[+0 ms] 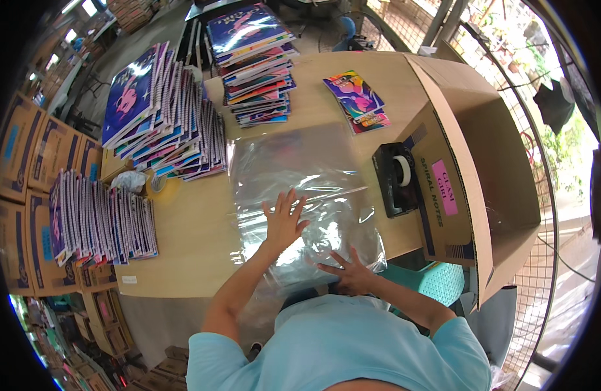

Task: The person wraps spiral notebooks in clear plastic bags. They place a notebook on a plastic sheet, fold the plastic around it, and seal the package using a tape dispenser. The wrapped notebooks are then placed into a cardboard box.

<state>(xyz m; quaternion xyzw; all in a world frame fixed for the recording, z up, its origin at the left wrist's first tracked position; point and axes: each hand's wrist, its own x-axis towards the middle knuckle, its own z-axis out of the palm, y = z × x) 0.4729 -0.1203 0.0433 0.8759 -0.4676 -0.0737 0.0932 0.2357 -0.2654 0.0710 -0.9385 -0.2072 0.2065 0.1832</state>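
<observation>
Clear plastic sheeting (294,156), shiny and creased, covers the middle of the table and reaches over its front edge; whether it is a bag or loose sheets I cannot tell. My left hand (286,225) lies on it with the fingers spread. Closer to my body, my right hand (352,274) rests on its near right part, fingers apart too. Neither hand grasps anything. Right of the plastic stands a black tape dispenser (393,182) with a white roll in it.
Tall stacks of spiral notebooks (164,117) fill the table's left side, with another notebook stack (251,72) behind the plastic. A few colourful booklets (356,98) lie at the back right. An open cardboard box (453,189) sits at the right. Yellowish tape (158,188) is near the notebooks.
</observation>
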